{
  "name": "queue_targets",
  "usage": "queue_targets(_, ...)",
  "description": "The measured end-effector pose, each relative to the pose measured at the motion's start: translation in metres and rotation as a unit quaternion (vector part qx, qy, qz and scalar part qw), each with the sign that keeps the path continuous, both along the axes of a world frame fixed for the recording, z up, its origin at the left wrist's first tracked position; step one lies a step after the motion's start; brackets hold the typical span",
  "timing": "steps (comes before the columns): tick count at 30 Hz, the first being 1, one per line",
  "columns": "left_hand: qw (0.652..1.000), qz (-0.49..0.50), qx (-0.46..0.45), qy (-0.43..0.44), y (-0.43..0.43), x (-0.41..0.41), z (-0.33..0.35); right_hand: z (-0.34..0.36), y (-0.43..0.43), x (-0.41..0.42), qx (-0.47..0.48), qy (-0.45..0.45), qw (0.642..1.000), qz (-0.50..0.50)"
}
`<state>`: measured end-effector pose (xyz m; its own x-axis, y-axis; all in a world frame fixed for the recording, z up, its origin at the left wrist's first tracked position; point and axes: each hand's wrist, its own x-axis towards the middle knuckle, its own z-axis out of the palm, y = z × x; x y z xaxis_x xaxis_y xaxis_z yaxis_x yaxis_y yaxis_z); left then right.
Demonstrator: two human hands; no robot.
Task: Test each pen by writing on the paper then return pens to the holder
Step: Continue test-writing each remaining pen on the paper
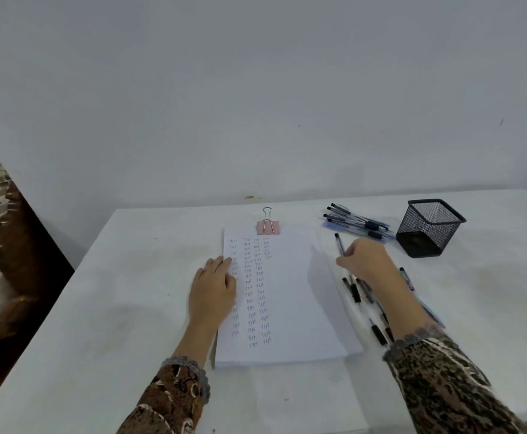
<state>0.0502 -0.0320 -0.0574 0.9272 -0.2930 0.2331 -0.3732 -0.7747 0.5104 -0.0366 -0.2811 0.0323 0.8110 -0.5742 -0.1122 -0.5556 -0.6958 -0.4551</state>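
Table [99, 308]: white, set against a plain wall; everything I work with lies on its middle and right part.

Paper [293, 292]: a white stack lying lengthwise away from me, in front of me. Columns of short written words fill its left half, and its right half is blank.

Holder [428, 230]: a black mesh cup, square and upright, at the far right. No pen shows above its rim. It stands well right of the paper and beyond my right hand.

Far pens [356, 222]: a loose heap lying flat, just left of the holder and past the paper's top right corner.

Near pens [354, 291]: several dark-gripped ones scattered beside the paper's right edge, partly hidden under my right forearm.

My left hand [213, 289]: laid flat, fingers straight, palm down on the paper's left edge, pressing it.

My right hand [365, 258]: off the sheet, over the table between the paper and the holder, fingers curled round one pen.

Held pen [339, 244]: it sticks out of my right fist, slanting up and away from me, just right of the paper's edge and short of the far heap.

Binder clip [268, 227]: pink, pinching the paper's top edge.
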Motion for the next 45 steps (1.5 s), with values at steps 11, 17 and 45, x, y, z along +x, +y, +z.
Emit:
queue_targets(11, 1.000, 0.005, -0.008, -0.004, 0.000, 0.000, 0.000, 0.004, -0.025, -0.015, -0.095, 0.099, 0.990, 0.014)
queue_targets(17, 1.000, 0.010, -0.007, -0.005, -0.001, 0.000, 0.001, 0.004, -0.058, 0.050, -0.174, 0.057, 0.982, 0.054)
queue_targets(45, 1.000, 0.018, -0.020, -0.006, -0.002, -0.003, 0.003, -0.027, -0.076, 0.067, -0.266, 0.038, 0.949, 0.163)
